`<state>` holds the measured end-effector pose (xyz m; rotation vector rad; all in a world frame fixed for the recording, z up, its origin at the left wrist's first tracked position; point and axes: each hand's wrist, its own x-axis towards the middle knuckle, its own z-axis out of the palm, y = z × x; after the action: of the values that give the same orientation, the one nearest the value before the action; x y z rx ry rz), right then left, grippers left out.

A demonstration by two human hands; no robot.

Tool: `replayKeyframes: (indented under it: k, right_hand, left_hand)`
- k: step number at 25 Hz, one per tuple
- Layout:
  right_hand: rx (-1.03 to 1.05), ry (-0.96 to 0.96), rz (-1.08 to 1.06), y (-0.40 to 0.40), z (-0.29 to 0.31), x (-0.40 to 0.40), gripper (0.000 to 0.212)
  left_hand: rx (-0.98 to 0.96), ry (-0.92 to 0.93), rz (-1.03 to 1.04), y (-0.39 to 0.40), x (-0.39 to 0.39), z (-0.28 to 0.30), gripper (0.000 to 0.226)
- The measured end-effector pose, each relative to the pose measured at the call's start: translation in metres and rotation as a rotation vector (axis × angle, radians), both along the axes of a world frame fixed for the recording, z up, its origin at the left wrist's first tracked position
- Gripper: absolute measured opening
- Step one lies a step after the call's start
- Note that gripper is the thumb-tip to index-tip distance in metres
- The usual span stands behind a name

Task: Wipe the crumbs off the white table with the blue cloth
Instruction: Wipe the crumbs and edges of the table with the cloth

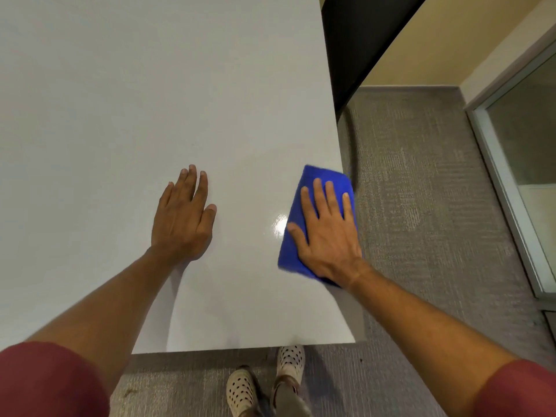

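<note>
The white table (135,100) fills the left and middle of the view. A folded blue cloth (316,182) lies at the table's right edge, partly hanging over it. My right hand (326,233) presses flat on the cloth with its fingers spread. My left hand (183,218) rests flat on the bare table top, fingers apart, holding nothing. I cannot make out any crumbs on the table surface.
Grey carpet (421,206) lies right of and below the table. A dark panel (361,40) and a beige wall stand at the back right. A glass door with a metal frame (517,176) is at the far right. My feet in spotted shoes (264,383) stand under the near table edge.
</note>
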<state>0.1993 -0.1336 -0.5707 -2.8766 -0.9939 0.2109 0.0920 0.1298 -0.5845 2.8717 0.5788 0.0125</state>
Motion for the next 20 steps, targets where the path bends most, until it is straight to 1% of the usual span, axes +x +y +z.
replayKeyframes:
  k: [1, 3, 10, 13, 16, 20]
  right_hand:
    - [-0.016, -0.003, 0.038, -0.003, -0.001, -0.005, 0.076]
    - [-0.032, 0.001, 0.03, -0.003, -0.004, -0.004, 0.077]
    - [0.023, 0.034, -0.184, 0.027, -0.006, 0.038, 0.07]
    - [0.104, 0.084, -0.288, 0.036, -0.005, 0.06, 0.067]
    - [0.181, 0.136, -0.412, 0.044, -0.005, 0.085, 0.065]
    - [0.199, 0.096, -0.44, 0.06, 0.001, 0.113, 0.063]
  left_hand:
    - [0.005, 0.003, -0.005, 0.0, 0.0, 0.0, 0.065]
    - [0.013, 0.005, -0.002, 0.0, 0.0, -0.001, 0.065]
    - [-0.023, 0.038, -0.021, 0.003, 0.009, 0.0, 0.07]
    - [-0.041, 0.044, -0.039, 0.01, 0.027, 0.001, 0.072]
    - [0.004, 0.028, -0.069, 0.012, 0.039, 0.0, 0.072]
    - [0.038, 0.024, -0.071, 0.012, 0.04, -0.002, 0.072]
